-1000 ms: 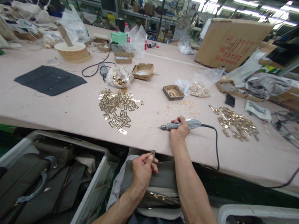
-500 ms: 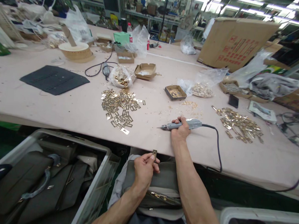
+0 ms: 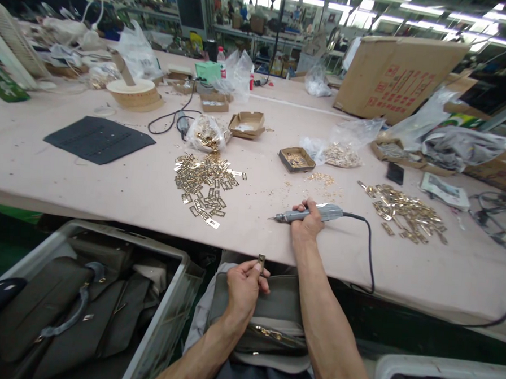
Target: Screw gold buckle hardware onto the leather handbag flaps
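Observation:
Between the thumb and fingers of my left hand [image 3: 245, 285] is a small metal plate [image 3: 261, 262], held above a grey-green bag [image 3: 279, 292] on my lap. My right hand [image 3: 308, 220] is wrapped round a grey electric screwdriver [image 3: 331, 212], its tip pointing left just over the table [image 3: 242, 234]. A heap of frame-shaped metal plates [image 3: 206, 181] lies left of the screwdriver, and a pile of gold metal pieces [image 3: 408, 212] lies to its right. Tiny gold parts [image 3: 321, 178] are scattered beyond my right hand.
At the lower left a grey bin [image 3: 181, 259] holds several bags; another bin [image 3: 439, 366] stands lower right. Small cardboard trays [image 3: 297, 159], plastic bags and a large carton [image 3: 398, 78] stand farther back. The screwdriver's cable [image 3: 369, 246] hangs over the table edge.
The camera view has shifted slightly, so the table's left side appears a little lower and farther right. Both hands keep their holds, with hardly any movement.

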`<state>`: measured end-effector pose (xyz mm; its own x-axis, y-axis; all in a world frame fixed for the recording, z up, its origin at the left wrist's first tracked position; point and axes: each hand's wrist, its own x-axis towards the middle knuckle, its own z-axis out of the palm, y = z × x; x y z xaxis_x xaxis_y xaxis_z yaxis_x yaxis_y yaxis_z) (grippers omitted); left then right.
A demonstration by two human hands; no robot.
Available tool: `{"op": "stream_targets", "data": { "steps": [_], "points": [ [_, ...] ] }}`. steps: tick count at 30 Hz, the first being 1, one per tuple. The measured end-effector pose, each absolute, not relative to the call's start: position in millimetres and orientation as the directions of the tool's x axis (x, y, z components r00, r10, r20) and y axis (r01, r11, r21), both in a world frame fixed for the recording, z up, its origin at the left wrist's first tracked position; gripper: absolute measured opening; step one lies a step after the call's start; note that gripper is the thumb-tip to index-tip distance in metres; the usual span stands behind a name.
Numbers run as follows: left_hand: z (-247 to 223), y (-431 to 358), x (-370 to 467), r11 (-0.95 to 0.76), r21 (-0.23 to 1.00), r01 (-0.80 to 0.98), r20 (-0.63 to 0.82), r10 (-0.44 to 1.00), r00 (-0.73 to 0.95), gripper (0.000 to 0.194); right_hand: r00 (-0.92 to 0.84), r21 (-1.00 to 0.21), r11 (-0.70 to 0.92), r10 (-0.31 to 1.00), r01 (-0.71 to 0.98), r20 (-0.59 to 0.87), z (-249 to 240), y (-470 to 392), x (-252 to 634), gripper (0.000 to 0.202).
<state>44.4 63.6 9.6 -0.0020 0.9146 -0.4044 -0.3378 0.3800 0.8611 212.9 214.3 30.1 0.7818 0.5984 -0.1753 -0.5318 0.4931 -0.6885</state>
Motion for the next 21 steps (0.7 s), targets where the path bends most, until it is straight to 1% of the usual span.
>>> {"op": "stream_targets", "data": {
  "steps": [9,15,21],
  "points": [
    [7.9,63.9,44.6,0.381,0.859,-0.342,-0.407,0.914,-0.004,0.033,0.759,-0.687,0.484,0.633,-0.542,-0.153,26.4,212.1,215.5,0.031],
    [6.9,63.9,45.2,0.389,0.857,-0.337,-0.414,0.910,-0.001,0.038,0.742,-0.695,0.473,0.658,-0.542,-0.131,24.3,210.0,216.8,0.035],
    [8.4,63.1,44.3,0.395,0.849,-0.351,-0.420,0.907,0.003,0.036,0.716,-0.692,0.456,0.687,-0.559,-0.125,28.7,205.3,216.5,0.030]
  ]
}}
